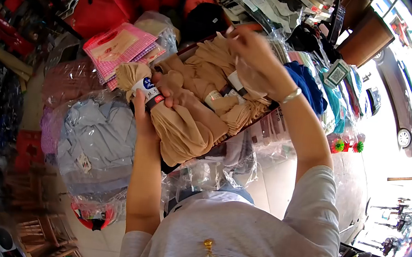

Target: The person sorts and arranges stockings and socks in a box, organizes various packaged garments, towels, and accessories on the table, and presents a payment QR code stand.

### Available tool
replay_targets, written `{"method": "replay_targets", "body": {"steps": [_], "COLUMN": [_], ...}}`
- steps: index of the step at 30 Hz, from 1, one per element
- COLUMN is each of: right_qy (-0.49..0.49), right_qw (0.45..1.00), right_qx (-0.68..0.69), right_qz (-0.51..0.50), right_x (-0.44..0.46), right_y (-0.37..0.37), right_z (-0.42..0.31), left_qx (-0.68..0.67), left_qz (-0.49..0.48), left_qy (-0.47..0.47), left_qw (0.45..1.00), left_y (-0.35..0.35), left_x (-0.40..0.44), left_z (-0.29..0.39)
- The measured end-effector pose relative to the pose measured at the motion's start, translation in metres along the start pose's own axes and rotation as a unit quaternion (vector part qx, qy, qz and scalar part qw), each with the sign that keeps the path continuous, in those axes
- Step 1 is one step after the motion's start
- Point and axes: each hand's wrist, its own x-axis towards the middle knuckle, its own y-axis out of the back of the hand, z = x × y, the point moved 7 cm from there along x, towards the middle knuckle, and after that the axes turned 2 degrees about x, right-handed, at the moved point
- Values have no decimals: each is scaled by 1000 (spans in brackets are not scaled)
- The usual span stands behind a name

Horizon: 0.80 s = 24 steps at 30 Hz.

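My left hand [153, 94] is wrapped round a bundle of tan stockings [180, 130], thumb pressed on its white, blue and black paper band [149, 92]. The bundle is gathered at its upper end and hangs loose below, over the near left side of a box. More tan stockings [209, 59] fill this dark red box [252, 126], some with paper bands. Above the box's far right part is my right hand [254, 52], bent at the wrist and blurred. A sheer tan patch shows below it; whether the fingers hold it I cannot tell.
Left of the box lie pink checked packets [120, 51] and a light blue garment in clear plastic [100, 133]. Dark blue cloth [306, 84] and a QR code card [336, 72] are on the right. Red bags [107, 8] stand behind. Wooden stools [44, 234] are at lower left.
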Motion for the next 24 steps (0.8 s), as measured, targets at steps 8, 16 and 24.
{"method": "replay_targets", "body": {"steps": [8,16,24], "right_qy": [55,226,146], "right_qw": [996,950,980], "right_qx": [47,4,-57], "right_qz": [61,-213,-123], "right_x": [3,-45,-25], "right_y": [12,-90,-84], "right_z": [-42,-105,-80], "left_qx": [-17,-15,-2], "left_qz": [55,58,61], "left_qy": [-11,-11,-8], "left_qw": [998,998,998], "left_y": [0,0,7], "left_x": [-1,-1,-2], "left_z": [-1,0,2]}}
